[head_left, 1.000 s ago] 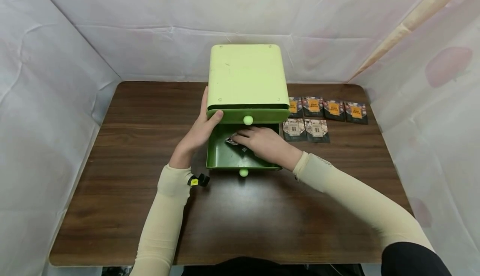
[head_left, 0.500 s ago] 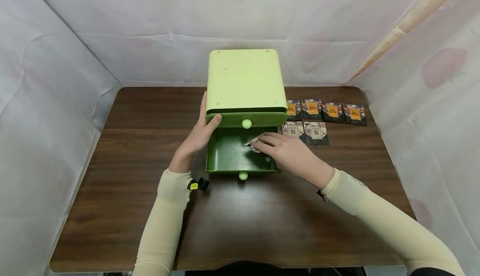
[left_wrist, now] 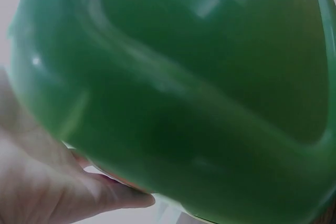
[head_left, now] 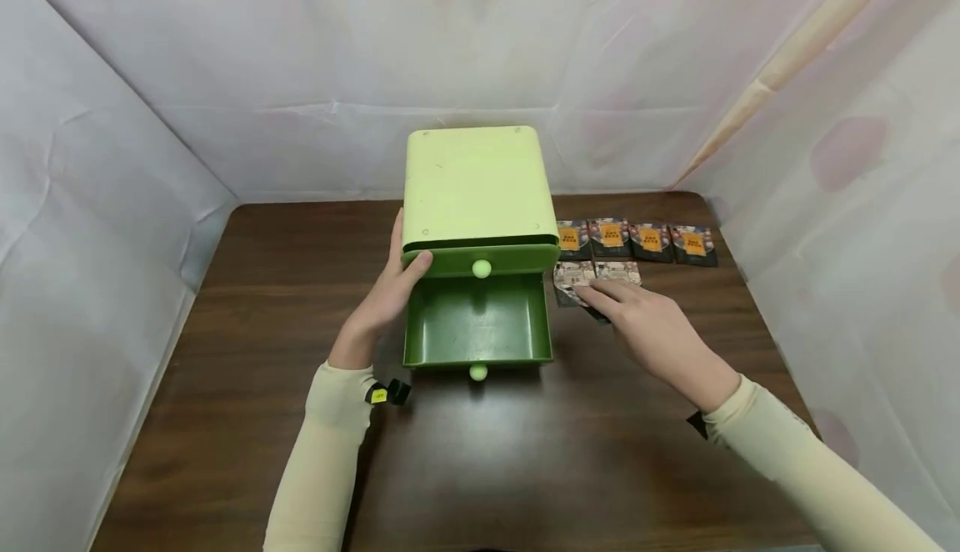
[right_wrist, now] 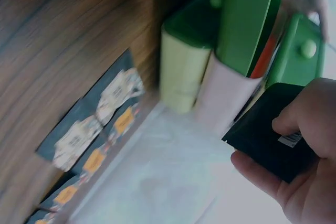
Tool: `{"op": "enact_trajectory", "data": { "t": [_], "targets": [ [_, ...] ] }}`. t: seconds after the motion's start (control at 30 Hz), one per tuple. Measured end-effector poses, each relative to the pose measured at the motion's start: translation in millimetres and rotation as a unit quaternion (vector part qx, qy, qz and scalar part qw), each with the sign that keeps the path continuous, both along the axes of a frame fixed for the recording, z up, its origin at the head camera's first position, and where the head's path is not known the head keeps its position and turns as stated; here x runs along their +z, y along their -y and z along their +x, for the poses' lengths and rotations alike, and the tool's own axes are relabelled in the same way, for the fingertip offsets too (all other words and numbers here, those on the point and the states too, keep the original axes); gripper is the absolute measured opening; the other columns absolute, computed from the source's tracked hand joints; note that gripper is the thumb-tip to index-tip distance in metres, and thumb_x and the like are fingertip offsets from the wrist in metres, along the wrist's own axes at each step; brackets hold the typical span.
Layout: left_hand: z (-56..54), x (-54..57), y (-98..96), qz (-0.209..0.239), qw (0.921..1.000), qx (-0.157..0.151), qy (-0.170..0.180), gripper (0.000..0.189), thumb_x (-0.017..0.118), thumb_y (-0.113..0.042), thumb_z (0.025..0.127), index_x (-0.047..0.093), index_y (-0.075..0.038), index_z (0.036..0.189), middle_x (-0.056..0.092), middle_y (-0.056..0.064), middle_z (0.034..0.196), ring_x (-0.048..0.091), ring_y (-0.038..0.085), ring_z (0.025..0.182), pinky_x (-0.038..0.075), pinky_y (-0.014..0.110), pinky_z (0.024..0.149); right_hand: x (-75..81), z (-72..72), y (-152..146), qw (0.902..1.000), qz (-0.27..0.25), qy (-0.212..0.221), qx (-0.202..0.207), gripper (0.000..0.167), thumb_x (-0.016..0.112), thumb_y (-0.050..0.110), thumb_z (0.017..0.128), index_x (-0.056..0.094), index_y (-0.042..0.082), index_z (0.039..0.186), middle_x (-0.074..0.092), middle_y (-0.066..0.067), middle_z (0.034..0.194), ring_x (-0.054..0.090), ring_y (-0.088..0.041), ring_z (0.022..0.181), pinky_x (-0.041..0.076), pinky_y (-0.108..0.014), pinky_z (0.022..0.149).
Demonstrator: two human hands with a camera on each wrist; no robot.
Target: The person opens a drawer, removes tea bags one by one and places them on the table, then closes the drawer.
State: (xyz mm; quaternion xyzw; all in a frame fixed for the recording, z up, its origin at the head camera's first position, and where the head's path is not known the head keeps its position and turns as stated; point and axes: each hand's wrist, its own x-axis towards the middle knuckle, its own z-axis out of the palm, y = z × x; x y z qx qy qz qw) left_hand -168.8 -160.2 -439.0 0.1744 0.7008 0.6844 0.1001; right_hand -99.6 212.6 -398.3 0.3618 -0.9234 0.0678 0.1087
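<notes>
A small cabinet [head_left: 474,183] with a yellow-green top stands at the middle of the table. Its lower green drawer [head_left: 478,363] is pulled out and shows a bare floor, under the nearly closed top drawer [head_left: 517,260]. My left hand [head_left: 382,295] rests against the cabinet's left side, fingers straight along it and thumb on the top drawer's front. Between thumb and fingers my right hand [head_left: 663,339] pinches a flat dark sachet [right_wrist: 257,135] with a small white label on its back. In the head view this hand is right of the drawer, over the two pale-printed sachets [head_left: 617,272].
Behind the pale sachets lies a row of several orange-labelled sachets [head_left: 651,241]. The right wrist view shows a pink section [right_wrist: 226,93] of the cabinet and a lower drawer front [right_wrist: 197,17]. Pale fabric walls [head_left: 450,43] enclose the wooden table [head_left: 225,352].
My right hand has come out of the lower drawer with a sachet and moved right, toward the front row of sachets. My left hand keeps its place at the cabinet. The head view has tilted up.
</notes>
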Motion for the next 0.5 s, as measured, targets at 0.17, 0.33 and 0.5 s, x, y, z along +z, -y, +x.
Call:
{"op": "enact_trajectory", "data": {
  "t": [0.17,0.33,0.5],
  "targets": [
    [4.3,-0.9,0.8,-0.006,0.9999,0.011,0.002,0.076,0.044,-0.039,0.103,-0.016,-0.044,0.150,-0.019,-0.017,0.156,-0.010,0.008,0.142,0.009,0.053,0.110,-8.5,-0.1,-16,0.9986,0.003,0.004,-0.053,0.062,0.068,-0.015,0.075,0.060,0.007,0.133,0.059,-0.016,0.126,0.061,-0.035,0.106,0.051,-0.041,0.059],
    [5.0,1.6,3.1,-0.011,0.9997,0.014,0.015,0.075,0.044,-0.040,0.103,-0.014,-0.044,0.150,-0.018,-0.016,0.156,-0.010,0.009,0.143,0.009,0.054,0.110,-20.6,-3.3,-33,0.9915,0.028,0.046,-0.119,0.064,0.070,-0.013,0.078,0.055,0.005,0.137,0.059,-0.021,0.127,0.061,-0.038,0.103,0.050,-0.044,0.057],
    [6.8,2.3,2.9,-0.006,0.9998,0.016,0.002,0.072,0.042,-0.045,0.102,-0.011,-0.043,0.151,-0.015,-0.015,0.157,-0.009,0.009,0.143,0.006,0.055,0.110,-43.9,-15.7,-61,0.9807,0.023,0.085,-0.175,0.060,0.068,-0.014,0.080,0.053,0.001,0.137,0.056,-0.027,0.128,0.062,-0.041,0.097,0.050,-0.047,0.059]
  ]
}}
